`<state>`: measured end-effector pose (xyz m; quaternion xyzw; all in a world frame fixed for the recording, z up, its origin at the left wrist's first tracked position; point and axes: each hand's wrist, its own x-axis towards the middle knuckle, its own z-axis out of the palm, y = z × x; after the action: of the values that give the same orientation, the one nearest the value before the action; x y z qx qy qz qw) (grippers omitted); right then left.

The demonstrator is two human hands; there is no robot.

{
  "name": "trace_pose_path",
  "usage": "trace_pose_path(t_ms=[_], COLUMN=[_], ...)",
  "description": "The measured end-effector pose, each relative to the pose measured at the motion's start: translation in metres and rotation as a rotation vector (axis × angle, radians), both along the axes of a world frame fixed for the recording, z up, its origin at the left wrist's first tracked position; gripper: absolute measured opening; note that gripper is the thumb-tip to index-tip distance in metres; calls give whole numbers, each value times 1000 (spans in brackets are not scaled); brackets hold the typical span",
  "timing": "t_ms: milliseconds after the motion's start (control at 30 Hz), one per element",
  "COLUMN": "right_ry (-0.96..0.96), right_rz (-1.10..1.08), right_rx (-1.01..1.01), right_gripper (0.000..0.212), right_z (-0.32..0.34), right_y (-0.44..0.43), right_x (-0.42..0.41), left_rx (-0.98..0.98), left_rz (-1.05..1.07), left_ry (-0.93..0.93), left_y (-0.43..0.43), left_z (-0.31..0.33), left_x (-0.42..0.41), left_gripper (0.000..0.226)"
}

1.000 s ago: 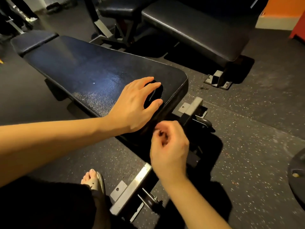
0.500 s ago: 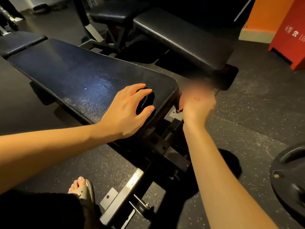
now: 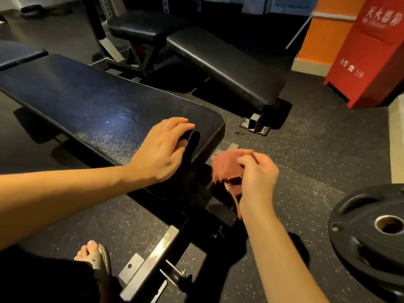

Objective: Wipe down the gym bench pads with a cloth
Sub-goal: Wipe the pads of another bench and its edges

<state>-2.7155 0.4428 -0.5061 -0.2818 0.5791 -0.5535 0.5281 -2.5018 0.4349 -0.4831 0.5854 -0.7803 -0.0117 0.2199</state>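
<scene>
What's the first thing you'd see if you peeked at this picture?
The bright red cabinet at the top right jumps out of the dark gym. Next comes the pinkish cloth, pinched in the right hand just off the near end of the big black bench pad, where the left hand rests. A black weight plate lies on the floor at the right edge.

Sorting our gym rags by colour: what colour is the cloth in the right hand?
Dusty pink-red cloth, seen in the head view.
</scene>
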Motion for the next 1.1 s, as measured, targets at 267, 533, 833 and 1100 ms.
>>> trace_pose_path(t_ms=[267,533,833,1100], right_ry=[143,16,-24,72], right_rz=[97,134,311,262], right_rx=[-111,71,180,50], right_gripper=[15,7,1,11], right_z=[-13,-7,-16,-16], right_y=[44,51,64,69], right_x=[55,33,53,62], left_rx=[-8,11,-19,-37], left_rz=[25,18,22,23], left_ry=[6,-1,3,-12], left_y=[2,2,2,1], left_z=[2,1,1,-1], left_x=[-2,0,1,1], left_gripper=[43,43,42,39])
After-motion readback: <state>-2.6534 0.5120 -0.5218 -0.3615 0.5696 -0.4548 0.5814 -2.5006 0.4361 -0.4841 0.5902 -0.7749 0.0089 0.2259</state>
